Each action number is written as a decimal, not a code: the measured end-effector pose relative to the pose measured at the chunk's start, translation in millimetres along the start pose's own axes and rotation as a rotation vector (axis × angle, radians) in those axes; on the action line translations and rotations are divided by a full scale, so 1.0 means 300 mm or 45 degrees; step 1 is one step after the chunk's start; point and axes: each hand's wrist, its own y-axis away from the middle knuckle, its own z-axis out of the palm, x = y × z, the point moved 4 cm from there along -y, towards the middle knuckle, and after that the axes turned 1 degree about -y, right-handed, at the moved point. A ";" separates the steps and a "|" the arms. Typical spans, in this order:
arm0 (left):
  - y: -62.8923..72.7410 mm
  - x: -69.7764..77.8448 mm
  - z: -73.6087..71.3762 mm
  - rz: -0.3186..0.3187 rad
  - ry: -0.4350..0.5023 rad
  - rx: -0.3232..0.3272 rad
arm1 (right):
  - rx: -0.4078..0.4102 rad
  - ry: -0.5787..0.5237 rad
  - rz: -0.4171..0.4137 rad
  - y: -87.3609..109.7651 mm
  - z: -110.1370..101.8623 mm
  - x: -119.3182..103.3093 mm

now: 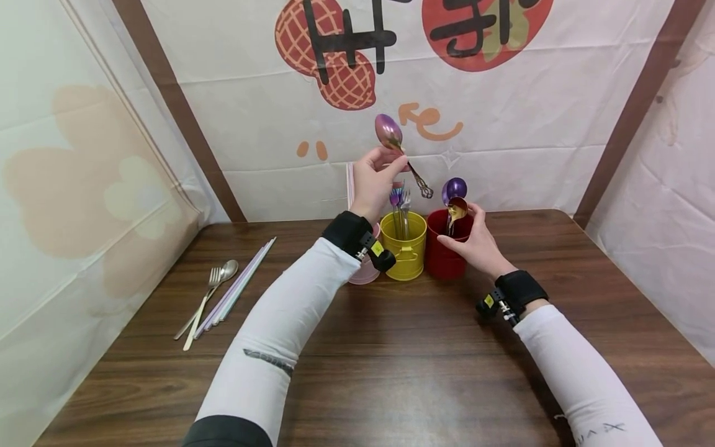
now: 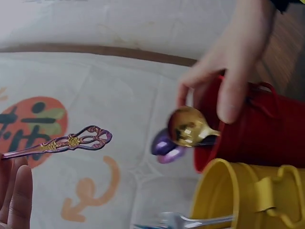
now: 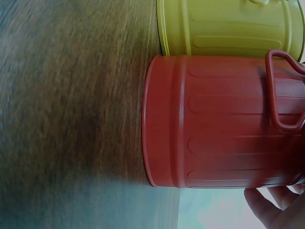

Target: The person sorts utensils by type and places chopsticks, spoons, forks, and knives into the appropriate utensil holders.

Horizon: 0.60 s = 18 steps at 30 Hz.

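Note:
Held up above the buckets, a purple-pink spoon (image 1: 388, 131) with an ornate openwork handle (image 2: 78, 141) is pinched in my left hand (image 1: 377, 183). Its bowl points up and left, its handle down and right. My right hand (image 1: 481, 245) grips the red bucket (image 1: 444, 264) near its rim, thumb on one side and fingers on the other. In that bucket stand a gold spoon (image 2: 190, 126) and purple spoons (image 1: 455, 187), bowls upward. Beside it, the yellow bucket (image 1: 406, 267) contains several forks (image 1: 398, 198), tines up.
A pink bucket (image 1: 364, 274) stands left of the yellow one, partly hidden by my left wrist; striped straws (image 1: 350, 183) rise there. On the table's left lie a fork (image 1: 200, 313), a silver spoon (image 1: 229, 269) and several pastel straws (image 1: 237, 288). A printed cloth (image 1: 257, 192) hangs behind.

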 end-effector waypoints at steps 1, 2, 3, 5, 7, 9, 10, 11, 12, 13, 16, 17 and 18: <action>-0.001 -0.016 0.007 0.001 -0.023 -0.006 | -0.001 -0.004 0.001 -0.001 0.001 0.002; -0.001 -0.032 0.016 -0.004 -0.041 -0.019 | -0.001 -0.008 0.001 -0.001 0.002 0.003; -0.001 -0.049 0.024 -0.007 -0.068 -0.032 | 0.000 -0.013 0.003 0.000 0.003 0.005; -0.002 -0.080 0.039 -0.019 -0.125 -0.068 | 0.004 -0.015 0.003 -0.002 0.001 0.005; -0.001 -0.106 0.053 -0.021 -0.213 -0.105 | 0.004 -0.007 -0.001 -0.003 0.000 0.005; 0.004 -0.130 0.063 -0.028 -0.309 -0.138 | 0.003 -0.005 -0.005 -0.002 0.000 0.005; 0.008 -0.140 0.068 -0.031 -0.352 -0.155 | 0.002 -0.002 -0.007 -0.002 0.001 0.005; 0.012 -0.149 0.072 -0.038 -0.392 -0.168 | 0.002 -0.002 -0.007 -0.001 0.001 0.006; 0.017 -0.157 0.077 -0.046 -0.428 -0.178 | 0.001 -0.003 -0.007 -0.001 0.002 0.006; 0.021 -0.165 0.081 -0.052 -0.456 -0.188 | 0.002 -0.004 -0.008 0.000 0.002 0.006; 0.033 -0.186 0.094 -0.079 -0.514 -0.216 | 0.004 -0.003 -0.010 -0.002 0.004 0.006; 0.036 -0.191 0.100 -0.081 -0.541 -0.232 | 0.007 -0.003 -0.012 -0.003 0.004 0.005; 0.039 -0.198 0.106 -0.080 -0.575 -0.253 | 0.008 -0.004 -0.015 -0.003 0.003 0.004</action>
